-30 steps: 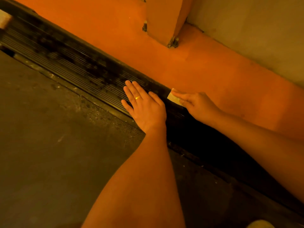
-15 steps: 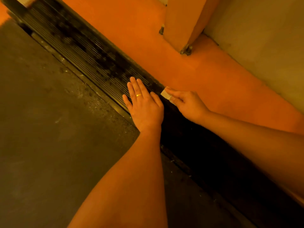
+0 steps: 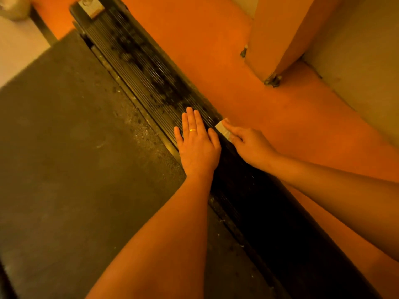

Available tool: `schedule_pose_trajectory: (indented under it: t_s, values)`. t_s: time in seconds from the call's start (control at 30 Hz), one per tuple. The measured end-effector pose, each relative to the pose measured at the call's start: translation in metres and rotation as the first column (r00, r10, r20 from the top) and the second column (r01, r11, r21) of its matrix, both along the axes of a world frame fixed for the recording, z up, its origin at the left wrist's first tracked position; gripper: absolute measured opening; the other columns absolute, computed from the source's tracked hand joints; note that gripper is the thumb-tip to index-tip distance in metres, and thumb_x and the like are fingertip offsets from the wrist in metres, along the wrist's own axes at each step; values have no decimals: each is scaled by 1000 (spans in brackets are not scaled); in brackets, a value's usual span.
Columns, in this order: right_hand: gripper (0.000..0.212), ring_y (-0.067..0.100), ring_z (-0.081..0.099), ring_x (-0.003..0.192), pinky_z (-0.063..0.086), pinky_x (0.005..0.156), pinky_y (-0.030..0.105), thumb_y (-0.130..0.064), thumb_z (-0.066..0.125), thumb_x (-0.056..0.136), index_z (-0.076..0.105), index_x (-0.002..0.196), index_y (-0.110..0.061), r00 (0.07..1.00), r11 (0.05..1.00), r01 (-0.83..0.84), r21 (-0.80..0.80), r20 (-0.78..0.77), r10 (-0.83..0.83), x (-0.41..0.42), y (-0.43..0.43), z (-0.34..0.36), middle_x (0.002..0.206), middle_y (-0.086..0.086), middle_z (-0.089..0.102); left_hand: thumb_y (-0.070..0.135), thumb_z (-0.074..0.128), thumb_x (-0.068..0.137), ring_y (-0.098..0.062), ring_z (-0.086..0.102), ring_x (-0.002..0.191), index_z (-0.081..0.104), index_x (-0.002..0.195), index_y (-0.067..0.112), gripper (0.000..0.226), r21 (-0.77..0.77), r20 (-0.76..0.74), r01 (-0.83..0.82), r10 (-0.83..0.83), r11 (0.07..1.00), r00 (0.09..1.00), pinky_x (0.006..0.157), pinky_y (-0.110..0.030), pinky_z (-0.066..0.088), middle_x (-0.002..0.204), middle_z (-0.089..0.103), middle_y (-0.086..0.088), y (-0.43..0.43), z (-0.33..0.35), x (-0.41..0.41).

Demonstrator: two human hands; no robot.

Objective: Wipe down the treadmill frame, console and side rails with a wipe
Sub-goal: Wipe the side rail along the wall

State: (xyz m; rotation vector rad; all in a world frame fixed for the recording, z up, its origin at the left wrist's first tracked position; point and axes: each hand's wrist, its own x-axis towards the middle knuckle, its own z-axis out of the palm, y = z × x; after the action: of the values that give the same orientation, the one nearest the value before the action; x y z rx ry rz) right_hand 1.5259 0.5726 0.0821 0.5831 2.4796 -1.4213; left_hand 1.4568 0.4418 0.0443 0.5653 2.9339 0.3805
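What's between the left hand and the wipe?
Head view: only a bare strip of the side rail lies between the left hand and the wipe the right hand holds.

Orange floor [image 3: 216,61] right of the side rail [image 3: 138,67] lies open; a post [image 3: 285,29] and wall [image 3: 356,61] close off the far right.

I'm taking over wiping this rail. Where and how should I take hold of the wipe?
Likely the wipe by its pale free end beyond the right hand, pinched from the orange floor side: it lies along the side rail, the right hand holds the rest, and the left hand lies flat on the ribbed top.
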Motion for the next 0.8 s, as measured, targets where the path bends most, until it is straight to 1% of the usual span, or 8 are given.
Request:
schedule_pose_trajectory:
  t_s: [0.03,0.1,0.13,0.23,0.4,0.5,0.6,0.8]
  values:
    - [49,4,46,132,34,103,7,-7,42,105,37,152,-20,1000,1000,1,-17,-7,-1,6,1,-1,160,-6,27,40,22,104,-18,-2,155,12,161,13,64,-2,0,1,-1,1000,1000,125,-44,-4,169,2,-3,0,0,-1]
    - [49,5,27,144,26,116,19,-8,43,105,37,152,-22,1000,997,12,-70,-10,-13,22,2,-4,160,-7,27,42,19,103,-17,-3,155,12,161,13,65,-1,-2,-2,2,1000,1000,125,-43,-5,169,2,-3,0,1,-1]
    - [49,2,21,144,23,117,20,-8,43,105,36,152,-24,1000,996,17,-90,-11,-18,31,3,-6,160,-9,26,42,18,102,-17,-3,155,12,161,13,65,0,0,-4,4,1000,1000,125,-43,-5,169,2,-2,-1,1,0]
    - [50,-5,14,138,14,109,6,-8,42,106,33,153,-23,1000,995,-25,-92,-13,24,38,8,-12,159,-12,22,42,19,103,-15,-4,155,12,161,14,64,2,5,-22,22,1000,1000,126,-43,-4,169,2,-1,1,2,1]
    - [54,7,12,149,10,116,15,-5,41,105,26,155,-17,987,979,-160,-124,-19,159,13,21,-21,164,-2,16,41,23,104,-16,-2,155,15,161,14,63,13,12,-22,22,1000,1000,126,-44,-2,169,5,-2,2,0,0]
    - [55,7,11,149,9,115,14,-4,41,104,23,156,-14,985,979,-168,-113,7,170,2,21,-21,164,0,15,41,22,103,-16,-2,155,15,160,13,64,9,14,-23,23,1000,1000,126,-45,-1,169,5,-2,2,-1,-1]
    - [55,0,9,144,8,112,10,-5,40,105,22,156,-15,978,977,-197,-86,49,202,-2,24,-18,165,0,14,40,23,105,-17,-2,155,15,160,13,63,13,18,-13,13,1000,1000,126,-47,0,169,4,-3,2,-3,0]
    - [52,-3,17,138,14,106,6,-5,41,105,28,155,-15,993,996,-62,-70,94,68,-27,9,-9,162,-3,23,38,21,103,-20,2,156,17,160,11,64,24,16,1,-1,1000,1000,125,-47,0,168,7,-5,-1,-4,1]
